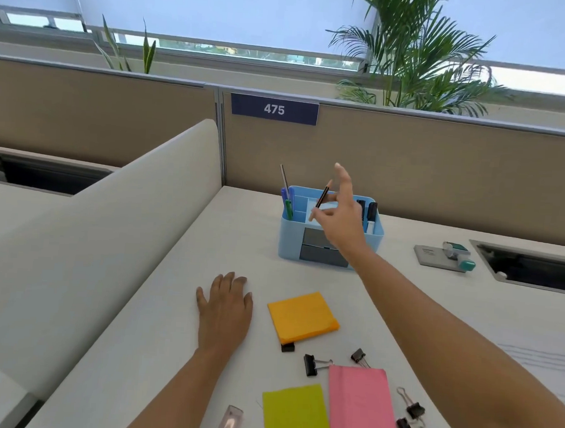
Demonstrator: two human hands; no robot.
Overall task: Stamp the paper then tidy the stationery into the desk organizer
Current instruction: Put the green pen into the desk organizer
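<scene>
My right hand [341, 217] is raised over the light blue desk organizer [293, 235], holding a dark pencil [323, 193] tilted above its middle compartments. Blue and green pens [288, 201] stand in the organizer's left slot and black markers [369, 212] in its right slot. My left hand [225, 304] lies flat on the desk, fingers apart, holding nothing. Next to it is an orange sticky-note pad [302, 316]. Closer to me lie a yellow-green pad [295, 414], a pink pad [361, 407] and several black binder clips [311, 364]. The stamp [457, 252] rests on a grey pad [434, 256] at the right.
A clear ruler-like piece [229, 422] lies at the near edge. A cable cut-out [530, 267] opens in the desk at the far right. Beige partition walls [408, 155] close the back, and a white curved divider [109, 237] borders the left side.
</scene>
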